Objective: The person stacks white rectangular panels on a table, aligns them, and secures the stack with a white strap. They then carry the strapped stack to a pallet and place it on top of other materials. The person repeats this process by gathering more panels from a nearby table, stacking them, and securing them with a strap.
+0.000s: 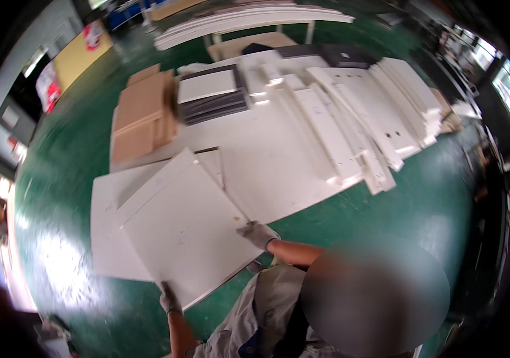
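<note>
A large white panel (181, 224) with faint pencil marks is held at a slant between my gloved hands. My left hand (170, 297) grips its near left edge, with some fingers hidden below. At its right edge my right hand (258, 234) is closed on the board beside a small hole. Under the held panel lies another white panel (109, 224), which juts out past the left side of the worktable (267, 167). The held panel's far corner reaches over the tabletop.
Brown boards (141, 110) are stacked at the table's far left, beside dark grey boards (216, 107) topped by a white one. Long white strips (326, 128) and stacked white panels (407, 95) cover the right side. Behind stands a rack of long boards (255, 21). The floor (58, 179) is green.
</note>
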The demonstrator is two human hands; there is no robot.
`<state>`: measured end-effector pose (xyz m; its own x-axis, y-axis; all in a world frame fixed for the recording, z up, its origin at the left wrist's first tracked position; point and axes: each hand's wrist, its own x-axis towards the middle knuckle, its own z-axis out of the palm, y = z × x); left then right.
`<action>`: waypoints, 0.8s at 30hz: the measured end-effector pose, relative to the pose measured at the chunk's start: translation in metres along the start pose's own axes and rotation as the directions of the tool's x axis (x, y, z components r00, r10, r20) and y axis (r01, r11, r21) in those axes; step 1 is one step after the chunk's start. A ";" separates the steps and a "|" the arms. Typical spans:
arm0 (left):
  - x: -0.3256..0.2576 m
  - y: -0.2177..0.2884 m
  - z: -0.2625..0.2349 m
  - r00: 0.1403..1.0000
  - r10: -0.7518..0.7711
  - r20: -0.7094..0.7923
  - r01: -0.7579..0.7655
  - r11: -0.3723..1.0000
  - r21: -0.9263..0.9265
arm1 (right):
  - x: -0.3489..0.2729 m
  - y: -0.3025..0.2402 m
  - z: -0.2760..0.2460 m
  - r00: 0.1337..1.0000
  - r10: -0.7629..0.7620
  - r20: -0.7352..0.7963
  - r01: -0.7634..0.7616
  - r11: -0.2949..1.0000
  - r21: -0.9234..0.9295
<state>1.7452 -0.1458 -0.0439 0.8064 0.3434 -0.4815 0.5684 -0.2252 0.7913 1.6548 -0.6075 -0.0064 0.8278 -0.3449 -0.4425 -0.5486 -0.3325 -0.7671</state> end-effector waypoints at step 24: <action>-0.203 0.095 0.315 0.484 0.874 0.048 -0.768 0.397 0.503 | -0.014 0.218 -0.400 0.780 0.199 -0.593 -0.467 0.817 -0.339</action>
<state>1.6869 -0.5245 0.0103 0.8947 -0.0750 0.4403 -0.3113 -0.8116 0.4943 1.4769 -1.0258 0.0184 0.4667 -0.8559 -0.2226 -0.8742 -0.4085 -0.2624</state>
